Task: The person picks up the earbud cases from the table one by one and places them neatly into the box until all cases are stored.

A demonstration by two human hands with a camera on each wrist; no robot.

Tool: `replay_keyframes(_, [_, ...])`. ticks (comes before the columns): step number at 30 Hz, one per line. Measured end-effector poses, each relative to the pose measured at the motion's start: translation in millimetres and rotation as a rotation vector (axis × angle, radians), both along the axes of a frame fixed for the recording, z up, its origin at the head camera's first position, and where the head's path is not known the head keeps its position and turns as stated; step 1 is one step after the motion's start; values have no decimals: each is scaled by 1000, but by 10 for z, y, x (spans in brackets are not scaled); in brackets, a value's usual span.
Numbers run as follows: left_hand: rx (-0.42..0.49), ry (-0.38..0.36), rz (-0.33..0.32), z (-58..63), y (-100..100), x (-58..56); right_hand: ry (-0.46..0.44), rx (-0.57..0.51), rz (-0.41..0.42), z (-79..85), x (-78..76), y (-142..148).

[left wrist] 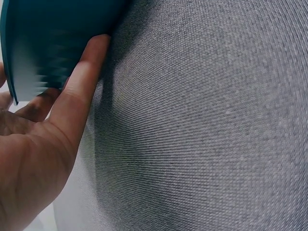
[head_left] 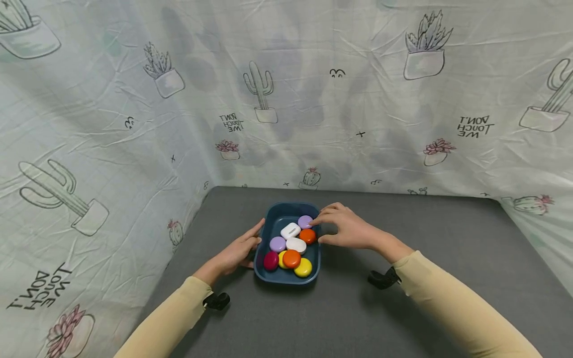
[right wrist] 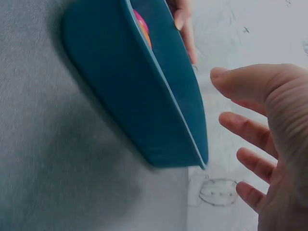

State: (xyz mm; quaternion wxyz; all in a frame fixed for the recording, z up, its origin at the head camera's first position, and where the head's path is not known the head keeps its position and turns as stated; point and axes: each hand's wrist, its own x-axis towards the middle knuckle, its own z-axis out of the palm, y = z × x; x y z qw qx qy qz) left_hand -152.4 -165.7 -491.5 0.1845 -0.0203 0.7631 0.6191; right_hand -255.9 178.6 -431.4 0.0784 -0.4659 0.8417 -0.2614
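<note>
A blue rectangular bin (head_left: 286,280) stands on the table and holds several glossy rounded pieces. Among them are a lilac piece (head_left: 305,222), a white one with a slot (head_left: 290,230), a dark red one (head_left: 270,260) and an orange one (head_left: 292,259). Against the bin's left side, my left hand (head_left: 231,252) rests with extended digits; the left wrist view shows them along the blue wall (left wrist: 53,43). My right hand (head_left: 348,228) is over the right rim, fingers spread near the far lilac piece. In the right wrist view nothing shows between those fingers (right wrist: 250,130).
The dark grey tabletop (head_left: 403,298) stretches out around the bin. Behind it and on the left hangs a pale cloth (head_left: 313,109) printed with cacti. A black strap (head_left: 383,279) is at the right wrist, another (head_left: 217,301) at the left.
</note>
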Motion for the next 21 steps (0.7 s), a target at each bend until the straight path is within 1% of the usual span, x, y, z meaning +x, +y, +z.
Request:
replay_keyframes(8, [-13,-3,5,13,11,-14,18,-77,-47,-25,-8,369])
replay_keyframes(14, [-68,-2,35,30,-19,-10,2,-99,-128,-60,10,674])
replay_keyframes(17, [-57,3,42,51,-59,16,-8,-95,-162,-80,23,813])
replay_keyframes(21, [0,23,45,107,-153,50,-9,-91,-196,-100,46,989])
